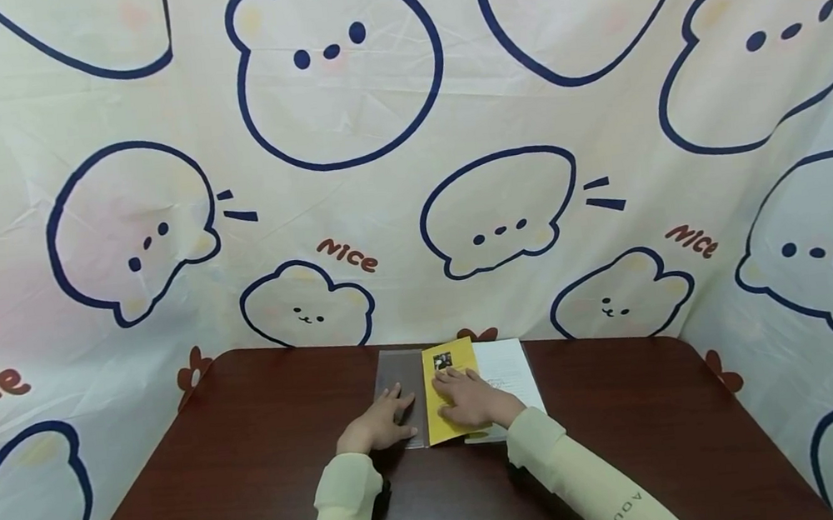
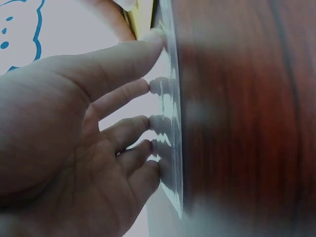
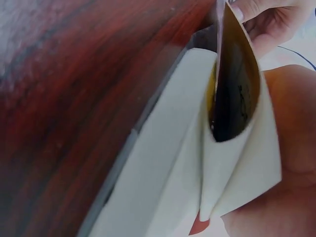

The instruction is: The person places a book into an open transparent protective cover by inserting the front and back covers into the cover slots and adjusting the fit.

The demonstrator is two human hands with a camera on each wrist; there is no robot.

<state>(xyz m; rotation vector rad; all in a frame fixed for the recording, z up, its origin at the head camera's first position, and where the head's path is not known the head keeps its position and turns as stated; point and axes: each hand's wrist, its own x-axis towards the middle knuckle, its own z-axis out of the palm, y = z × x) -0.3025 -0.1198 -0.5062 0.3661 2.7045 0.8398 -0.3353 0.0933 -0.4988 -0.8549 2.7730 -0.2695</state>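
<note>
An opened book with a clear plastic cover point(image 1: 397, 366) lies on the table. Beside the cover stands a yellow leaf point(image 1: 451, 430) with a small dark picture, partly over white printed pages point(image 1: 509, 360) on the right. My left hand point(image 1: 375, 425) rests spread on the clear cover. In the left wrist view its fingertips touch the shiny plastic sheet point(image 2: 170, 108). My right hand point(image 1: 471, 397) lies over the yellow leaf with fingers extended. From the right wrist, white pages point(image 3: 153, 148) and the dark inner side of the curved leaf point(image 3: 242, 94) show.
The dark brown wooden table point(image 1: 268, 442) extends around the book. Behind it hangs a pale curtain point(image 1: 381, 205) with cartoon bear outlines, which also continues down both sides. The book lies near the table's far edge.
</note>
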